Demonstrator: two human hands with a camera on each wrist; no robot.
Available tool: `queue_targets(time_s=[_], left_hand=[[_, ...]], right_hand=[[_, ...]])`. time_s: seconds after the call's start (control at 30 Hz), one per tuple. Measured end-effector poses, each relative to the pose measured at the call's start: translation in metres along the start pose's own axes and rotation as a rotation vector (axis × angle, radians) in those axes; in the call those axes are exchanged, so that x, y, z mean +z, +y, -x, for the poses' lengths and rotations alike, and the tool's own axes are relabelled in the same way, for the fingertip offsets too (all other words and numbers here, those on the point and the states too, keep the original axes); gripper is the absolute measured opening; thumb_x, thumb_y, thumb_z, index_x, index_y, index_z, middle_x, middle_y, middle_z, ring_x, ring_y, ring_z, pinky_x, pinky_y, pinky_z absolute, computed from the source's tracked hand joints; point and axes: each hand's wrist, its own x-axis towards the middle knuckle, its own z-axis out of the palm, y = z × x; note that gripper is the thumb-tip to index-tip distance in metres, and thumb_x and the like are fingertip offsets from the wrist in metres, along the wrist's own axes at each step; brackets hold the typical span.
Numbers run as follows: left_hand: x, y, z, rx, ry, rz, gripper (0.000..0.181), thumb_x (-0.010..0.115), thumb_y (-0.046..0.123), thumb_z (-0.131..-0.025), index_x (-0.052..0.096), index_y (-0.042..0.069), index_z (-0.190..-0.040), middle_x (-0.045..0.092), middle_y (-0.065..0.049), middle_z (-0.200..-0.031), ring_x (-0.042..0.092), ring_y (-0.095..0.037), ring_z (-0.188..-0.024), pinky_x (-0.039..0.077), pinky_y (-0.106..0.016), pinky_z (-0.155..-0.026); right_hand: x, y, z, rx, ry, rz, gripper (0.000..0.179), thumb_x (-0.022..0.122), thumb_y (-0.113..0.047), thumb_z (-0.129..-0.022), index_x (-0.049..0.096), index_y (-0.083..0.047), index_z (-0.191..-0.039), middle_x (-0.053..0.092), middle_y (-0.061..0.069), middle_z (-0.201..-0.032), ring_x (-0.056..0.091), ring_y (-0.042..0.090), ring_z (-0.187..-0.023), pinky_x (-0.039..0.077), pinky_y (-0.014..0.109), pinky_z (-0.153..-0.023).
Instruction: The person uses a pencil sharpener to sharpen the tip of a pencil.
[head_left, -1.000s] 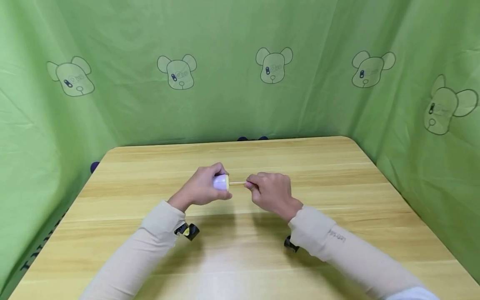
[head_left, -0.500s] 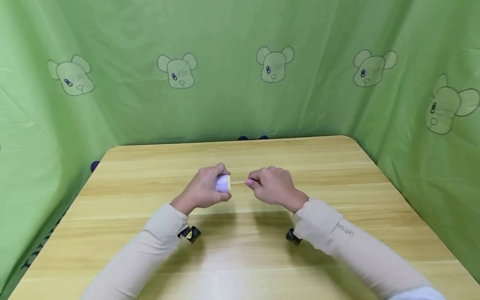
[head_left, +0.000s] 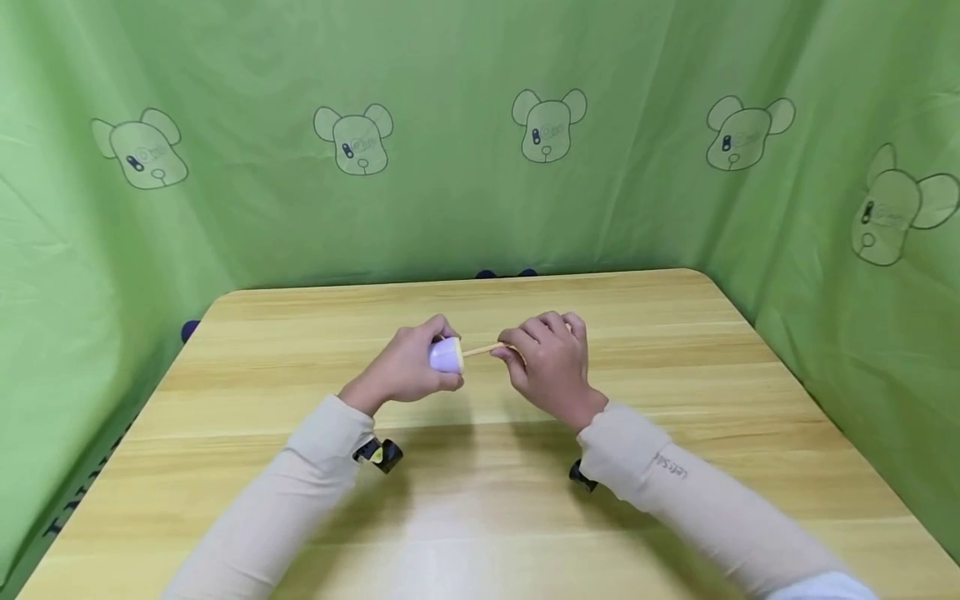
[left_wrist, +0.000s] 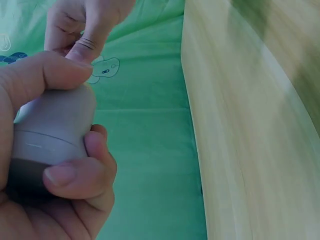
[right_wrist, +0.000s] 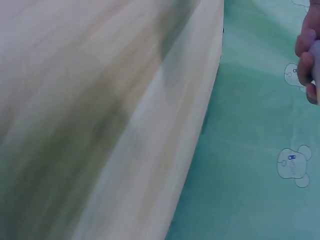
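Observation:
My left hand [head_left: 408, 367] grips a small lavender cylinder [head_left: 446, 356] with a pale yellow end, held on its side above the table. Its dark base and a seam show in the left wrist view, with thumb and fingers wrapped about the grey-looking body [left_wrist: 55, 117]. From the yellow end a thin yellowish pencil-like stick [head_left: 482, 350] sticks out to the right, slanting slightly up. My right hand [head_left: 551, 362] pinches the stick's outer end between thumb and index finger; the fingers hide what lies beyond. At the right wrist view's edge, the left hand's fingers [right_wrist: 306, 67] show.
Below both hands is a light wood table [head_left: 480, 517] with rounded far corners. Green curtains [head_left: 450, 217] printed with bear heads hang behind it and along both sides. Dark wrist-camera mounts [head_left: 388, 456] sit under the sleeves.
My right hand has turned at the wrist, its fingers rising and fanning out while keeping the pinch. The stick has gone from nearly level to tilted up on the right; the cylinder tilts slightly too.

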Motion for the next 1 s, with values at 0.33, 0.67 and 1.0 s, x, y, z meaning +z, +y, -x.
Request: queue_targets(time_s=[0.33, 0.67, 1.0], left_hand=[[-0.001, 0.001, -0.003, -0.003, -0.047, 0.052, 0.044, 0.082, 0.015, -0.069, 0.055, 0.01, -0.103, 0.062, -0.008, -0.095, 0.06, -0.022, -0.075, 0.052, -0.031, -0.058], [-0.001, 0.004, 0.001, -0.01, -0.126, 0.057, 0.044, 0.082, 0.018, -0.069, 0.056, 0.009, -0.104, 0.061, -0.006, -0.093, 0.059, -0.021, -0.076, 0.051, -0.032, -0.059], [0.001, 0.005, 0.001, -0.003, -0.103, -0.003, 0.042, 0.082, 0.016, -0.069, 0.057, 0.009, -0.102, 0.06, -0.005, -0.089, 0.058, -0.02, -0.074, 0.05, -0.03, -0.058]], right_hand=[[0.017, 0.01, 0.012, -0.14, 0.206, 0.007, 0.037, 0.054, -0.037, -0.099, 0.07, -0.009, -0.081, 0.06, 0.006, -0.069, 0.053, 0.027, -0.066, 0.037, 0.043, -0.065], [0.023, 0.012, 0.025, -0.196, 0.292, 0.021, 0.036, 0.054, -0.031, -0.1, 0.071, -0.008, -0.077, 0.058, 0.003, -0.063, 0.051, 0.022, -0.054, 0.036, 0.039, -0.06], [0.021, 0.006, 0.026, -0.151, 0.221, 0.018, 0.039, 0.052, -0.029, -0.097, 0.061, -0.012, -0.064, 0.051, -0.002, -0.053, 0.046, 0.016, -0.039, 0.029, 0.03, -0.039]])
